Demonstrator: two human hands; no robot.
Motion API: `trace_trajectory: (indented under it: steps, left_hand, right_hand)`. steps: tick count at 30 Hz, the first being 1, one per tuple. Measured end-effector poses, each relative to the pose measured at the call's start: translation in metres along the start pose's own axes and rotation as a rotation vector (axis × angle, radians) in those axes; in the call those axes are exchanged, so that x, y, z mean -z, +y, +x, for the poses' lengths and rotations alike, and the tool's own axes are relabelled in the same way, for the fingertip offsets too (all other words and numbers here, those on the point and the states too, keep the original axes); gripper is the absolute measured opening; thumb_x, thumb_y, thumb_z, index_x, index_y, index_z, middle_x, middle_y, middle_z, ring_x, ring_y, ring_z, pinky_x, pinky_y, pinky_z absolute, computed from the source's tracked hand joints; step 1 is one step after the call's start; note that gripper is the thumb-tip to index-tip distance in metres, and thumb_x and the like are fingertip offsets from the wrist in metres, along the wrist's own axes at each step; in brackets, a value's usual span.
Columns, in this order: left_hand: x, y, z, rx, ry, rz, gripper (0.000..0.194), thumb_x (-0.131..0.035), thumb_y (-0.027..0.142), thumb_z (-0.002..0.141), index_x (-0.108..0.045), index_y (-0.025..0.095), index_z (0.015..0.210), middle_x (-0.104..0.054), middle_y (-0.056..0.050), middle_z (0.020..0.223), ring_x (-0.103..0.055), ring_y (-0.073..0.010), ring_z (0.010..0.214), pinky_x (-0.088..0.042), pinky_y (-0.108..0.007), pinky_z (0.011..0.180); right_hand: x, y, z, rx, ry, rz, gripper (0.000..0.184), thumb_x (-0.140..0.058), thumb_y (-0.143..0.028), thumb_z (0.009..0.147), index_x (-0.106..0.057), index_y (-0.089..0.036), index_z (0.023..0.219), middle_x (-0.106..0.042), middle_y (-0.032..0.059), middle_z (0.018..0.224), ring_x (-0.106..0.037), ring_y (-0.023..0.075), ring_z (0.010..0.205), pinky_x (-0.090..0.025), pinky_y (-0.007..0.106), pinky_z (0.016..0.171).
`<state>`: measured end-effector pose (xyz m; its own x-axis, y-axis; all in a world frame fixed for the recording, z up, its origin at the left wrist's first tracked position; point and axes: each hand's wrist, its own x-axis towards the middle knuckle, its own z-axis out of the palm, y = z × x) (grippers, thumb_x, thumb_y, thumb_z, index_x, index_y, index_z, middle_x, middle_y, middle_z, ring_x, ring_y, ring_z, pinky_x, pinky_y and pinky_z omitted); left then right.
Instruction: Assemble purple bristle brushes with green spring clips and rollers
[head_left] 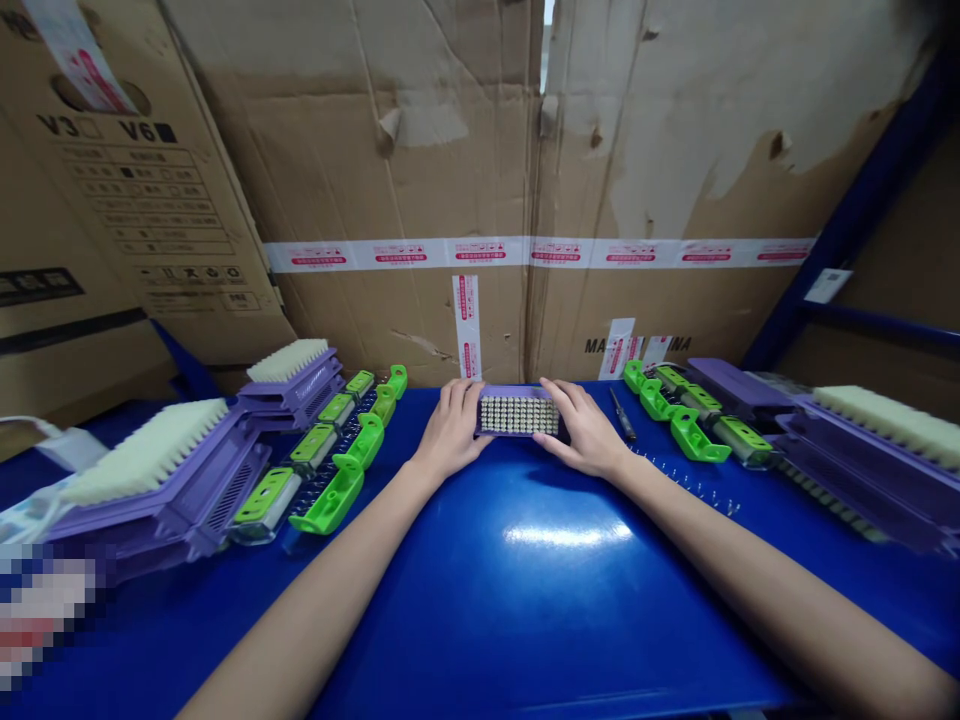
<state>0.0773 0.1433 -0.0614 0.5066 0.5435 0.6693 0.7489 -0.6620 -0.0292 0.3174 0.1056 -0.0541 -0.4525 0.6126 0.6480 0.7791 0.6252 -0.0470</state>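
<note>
A small purple block with rows of pale bristle tufts on its face lies on the blue table, far centre. My left hand wraps its fingers round the block's left end. My right hand grips the right end the same way. Both forearms stretch forward over the tabletop.
Purple brush bodies with cream bristles and green-handled parts lie at the left. More green parts and purple brushes lie at the right. A thin dark tool rests beside my right hand. Cardboard boxes wall off the back.
</note>
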Motion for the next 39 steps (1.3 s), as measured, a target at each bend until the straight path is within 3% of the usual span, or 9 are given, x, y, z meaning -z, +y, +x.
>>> trace_trajectory:
  steps: [8, 15, 17, 20, 26, 31, 34, 39]
  left_hand:
    - [0.0037, 0.0030, 0.0003, -0.026, 0.003, 0.001, 0.072, -0.063, 0.018, 0.067, -0.026, 0.018, 0.129, -0.037, -0.017, 0.129, -0.035, -0.0348, 0.123, -0.041, -0.055, 0.097]
    - [0.0014, 0.0038, 0.0002, -0.134, 0.084, 0.015, 0.050, -0.053, 0.011, 0.077, -0.030, 0.019, 0.122, -0.040, -0.016, 0.127, -0.036, -0.0303, 0.125, -0.041, -0.051, 0.100]
    - [0.0015, 0.0045, 0.0005, -0.149, 0.098, 0.024, 0.046, -0.051, 0.011, 0.078, -0.032, 0.019, 0.120, -0.041, -0.016, 0.126, -0.037, -0.0302, 0.124, -0.041, -0.051, 0.099]
    - [0.0023, 0.0054, 0.0007, -0.135, 0.090, 0.031, 0.046, -0.051, 0.010, 0.078, -0.034, 0.019, 0.119, -0.041, -0.015, 0.126, -0.038, -0.0306, 0.123, -0.041, -0.052, 0.099]
    - [0.0031, 0.0056, 0.0006, -0.123, 0.088, 0.067, 0.044, -0.051, 0.010, 0.077, -0.036, 0.019, 0.118, -0.042, -0.015, 0.125, -0.040, -0.0306, 0.122, -0.040, -0.052, 0.099]
    - [0.0024, 0.0048, 0.0006, -0.183, 0.161, 0.110, 0.042, -0.052, 0.012, 0.077, -0.038, 0.017, 0.117, -0.044, -0.016, 0.122, -0.041, -0.0304, 0.119, -0.041, -0.051, 0.097]
    - [0.0026, 0.0050, 0.0005, -0.229, 0.236, 0.161, 0.040, -0.050, 0.010, 0.078, -0.040, 0.016, 0.116, -0.047, -0.017, 0.120, -0.042, -0.0293, 0.118, -0.042, -0.049, 0.096]
    - [0.0030, 0.0061, -0.0015, -0.294, 0.313, 0.229, 0.034, -0.046, 0.007, 0.082, -0.042, 0.018, 0.113, -0.049, -0.015, 0.120, -0.041, -0.0264, 0.122, -0.040, -0.048, 0.099]
  right_hand:
    - [0.0003, -0.0023, -0.0002, -0.020, 0.056, 0.032, 0.066, -0.041, -0.045, 0.088, -0.018, -0.018, 0.144, -0.037, 0.0175, 0.134, -0.037, 0.0319, 0.124, -0.036, 0.051, 0.101]
    - [-0.0035, 0.0016, -0.0005, -0.154, 0.208, 0.279, 0.052, -0.033, -0.043, 0.092, -0.034, -0.015, 0.137, -0.053, 0.0155, 0.118, -0.050, 0.0262, 0.112, -0.042, 0.046, 0.096]
    - [-0.0053, 0.0024, 0.0001, -0.217, 0.189, 0.343, 0.049, -0.032, -0.045, 0.092, -0.043, -0.017, 0.131, -0.058, 0.0132, 0.112, -0.055, 0.0250, 0.107, -0.044, 0.044, 0.094]
    - [-0.0069, 0.0020, 0.0015, -0.269, 0.105, 0.367, 0.047, -0.035, -0.048, 0.091, -0.051, -0.018, 0.124, -0.059, 0.0122, 0.119, -0.055, 0.0252, 0.111, -0.042, 0.044, 0.097]
    - [-0.0067, 0.0016, 0.0018, -0.270, 0.051, 0.337, 0.049, -0.039, -0.047, 0.090, -0.051, -0.014, 0.125, -0.057, 0.0139, 0.125, -0.053, 0.0250, 0.116, -0.041, 0.042, 0.100]
    - [-0.0047, 0.0006, 0.0010, -0.259, 0.044, 0.345, 0.050, -0.042, -0.047, 0.089, -0.050, -0.015, 0.127, -0.056, 0.0142, 0.126, -0.053, 0.0262, 0.116, -0.040, 0.043, 0.100]
    - [-0.0040, 0.0005, 0.0034, -0.369, 0.060, 0.471, 0.053, -0.045, -0.050, 0.086, -0.051, -0.016, 0.127, -0.057, 0.0127, 0.125, -0.053, 0.0268, 0.115, -0.039, 0.042, 0.100]
    - [-0.0045, 0.0049, 0.0081, -0.630, 0.089, 0.876, 0.052, -0.042, -0.055, 0.086, -0.060, -0.016, 0.115, -0.061, 0.0084, 0.120, -0.052, 0.0243, 0.115, -0.036, 0.038, 0.102]
